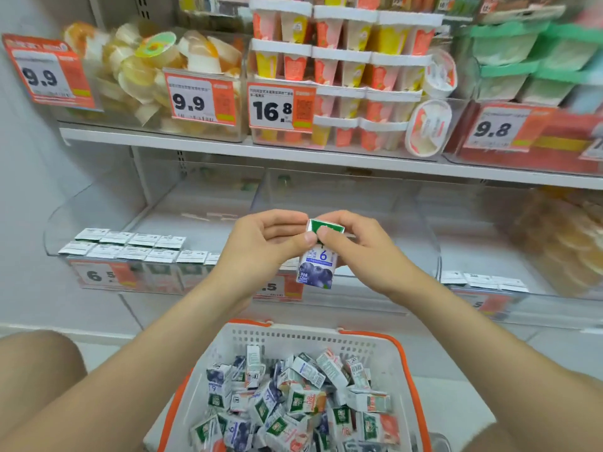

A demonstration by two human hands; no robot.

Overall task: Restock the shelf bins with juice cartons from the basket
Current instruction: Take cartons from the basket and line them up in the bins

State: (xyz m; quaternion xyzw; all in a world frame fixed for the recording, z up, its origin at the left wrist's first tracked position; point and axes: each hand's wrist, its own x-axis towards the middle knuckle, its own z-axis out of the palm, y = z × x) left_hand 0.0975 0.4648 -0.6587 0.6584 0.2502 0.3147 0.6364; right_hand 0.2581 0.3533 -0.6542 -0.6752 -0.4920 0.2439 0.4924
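A small blueberry juice carton (317,267) with a green top hangs upright in front of the middle clear shelf bin (326,197). My left hand (266,239) and my right hand (355,244) both pinch its top edge between thumb and fingers. Below them stands a white basket with orange handles (403,360), heaped with several mixed juice cartons (293,402). The left bin (65,230) holds two rows of upright cartons (130,246) along its front.
The right-hand bin has three cartons (483,280) at its front. An upper shelf (228,148) carries jelly cups and pudding packs behind orange price tags. My knees flank the basket on the floor.
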